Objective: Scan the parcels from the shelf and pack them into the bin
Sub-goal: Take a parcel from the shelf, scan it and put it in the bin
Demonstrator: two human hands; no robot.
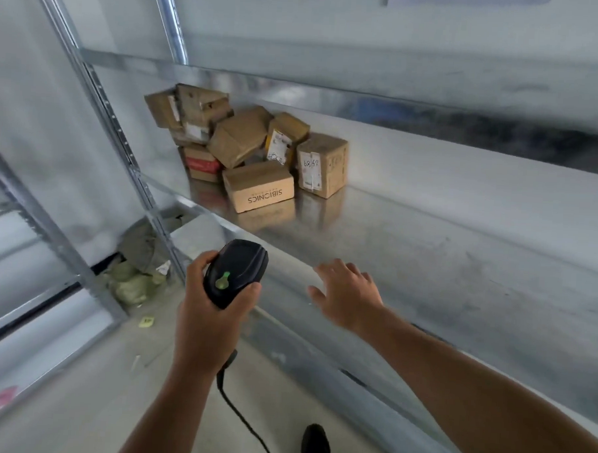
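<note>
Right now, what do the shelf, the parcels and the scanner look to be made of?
Shelf: probably galvanised steel, dull grey sheen showing faint reflections. Parcels: brown cardboard, matt, with paper labels. Scanner, gripped by the left hand: seemingly black plastic, smooth and slightly glossy, green button.

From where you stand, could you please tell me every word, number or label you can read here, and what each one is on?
"SIBIONICS": printed upside down on the front cardboard box on the shelf.
Handwritten digits on the right-hand box: too unclear to read with certainty.
Print on the other parcels and on the yellow floor tag: too blurred or small to read.
</note>
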